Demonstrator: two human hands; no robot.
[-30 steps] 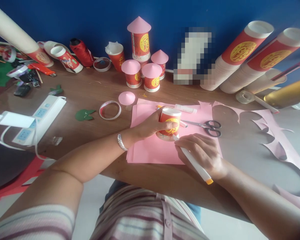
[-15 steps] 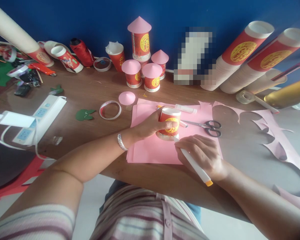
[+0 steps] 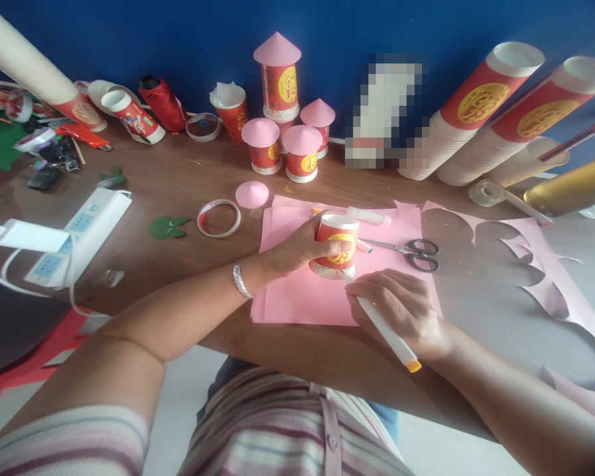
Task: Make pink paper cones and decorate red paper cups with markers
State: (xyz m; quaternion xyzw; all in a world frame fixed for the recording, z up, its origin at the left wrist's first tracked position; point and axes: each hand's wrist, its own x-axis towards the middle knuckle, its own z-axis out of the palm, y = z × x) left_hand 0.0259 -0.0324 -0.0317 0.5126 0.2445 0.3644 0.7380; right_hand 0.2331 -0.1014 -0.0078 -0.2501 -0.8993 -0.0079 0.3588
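Observation:
My left hand (image 3: pixel 310 246) is wrapped round a red paper cup (image 3: pixel 336 231) with a yellow emblem, its white band with drawn marks at the bottom. In my right hand (image 3: pixel 401 307) is a white marker (image 3: pixel 384 330) with an orange end, gripped like a pen; its tip is close to the cup's lower band, and I cannot tell whether it touches. Beneath both hands lie pink paper sheets (image 3: pixel 292 297). Scissors (image 3: pixel 411 250) with black handles rest on the sheets right of the cup, and a glue stick (image 3: pixel 369 216) lies behind it.
Several red cups with pink cone roofs (image 3: pixel 302 140) stand at the back, with a loose pink cone (image 3: pixel 252 194) before them. A tape roll (image 3: pixel 219 219), a green paper cutout (image 3: pixel 167 227) and a power strip (image 3: pixel 79 238) lie left. Cup stacks (image 3: pixel 483 99) and cut pink scraps (image 3: pixel 555 297) are right.
My right hand and the marker have shifted very slightly down, away from the cup's band. The left hand and cup stay in place.

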